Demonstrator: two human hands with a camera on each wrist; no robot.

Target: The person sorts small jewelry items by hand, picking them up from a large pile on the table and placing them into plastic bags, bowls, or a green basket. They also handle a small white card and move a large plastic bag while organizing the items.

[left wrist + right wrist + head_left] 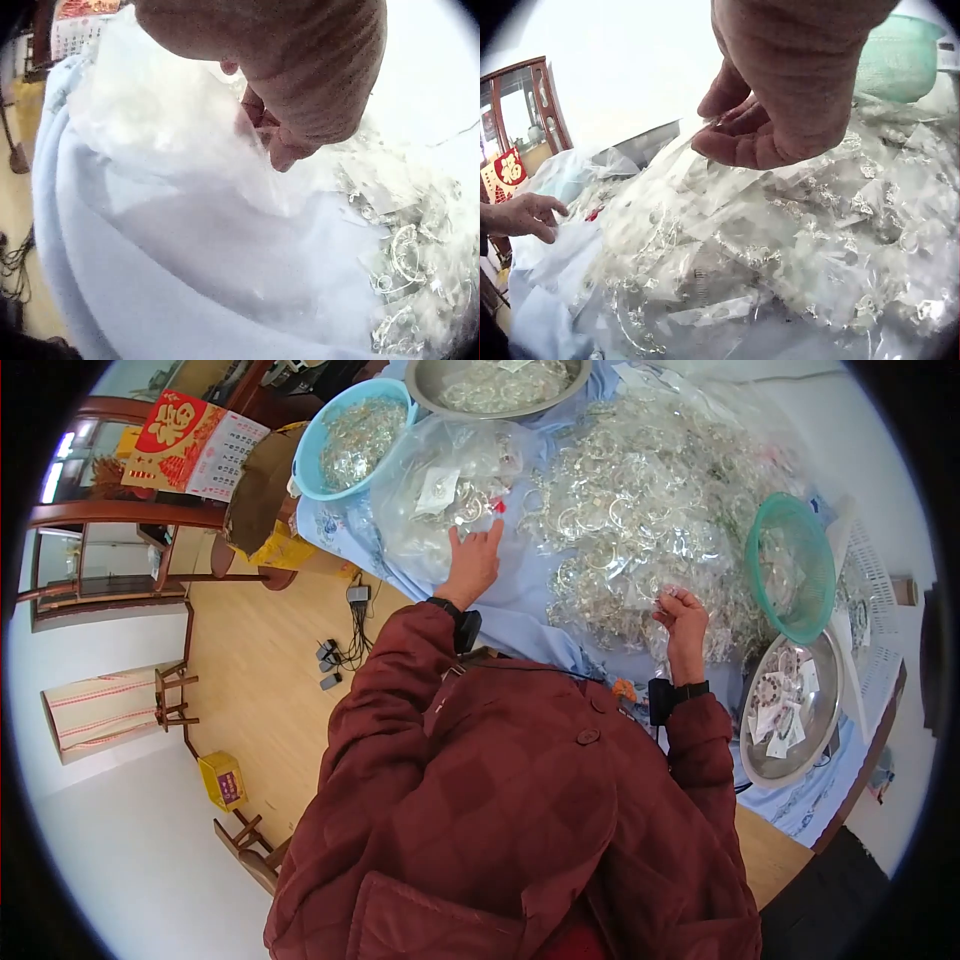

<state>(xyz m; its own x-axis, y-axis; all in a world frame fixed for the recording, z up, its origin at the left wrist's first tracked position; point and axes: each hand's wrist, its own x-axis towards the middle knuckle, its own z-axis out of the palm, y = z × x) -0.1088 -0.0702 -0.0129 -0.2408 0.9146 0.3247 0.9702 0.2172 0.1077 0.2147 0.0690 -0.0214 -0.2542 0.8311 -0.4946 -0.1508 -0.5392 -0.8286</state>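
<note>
My left hand [473,565], fingers spread, reaches over the near side of a large clear plastic bag [400,525]. Inside that bag lie jewellery pieces, a white card [437,491] and a small red item [499,506]. In the left wrist view, the fingertips overlap the bag's thin film [259,176]. My right hand [684,625] is over the front of a big heap of clear-packed jewellery [640,510]. Its thumb and bent fingers pinch a small clear plastic packet [664,594], mostly hidden by the fingers in the right wrist view.
Behind the bag stand a blue basin [301,455] and a metal basin [425,402], both holding packets. A green basket [827,575] and a steel bowl [828,735] with tagged bracelets are at the right. Blue cloth [515,610] covers the table.
</note>
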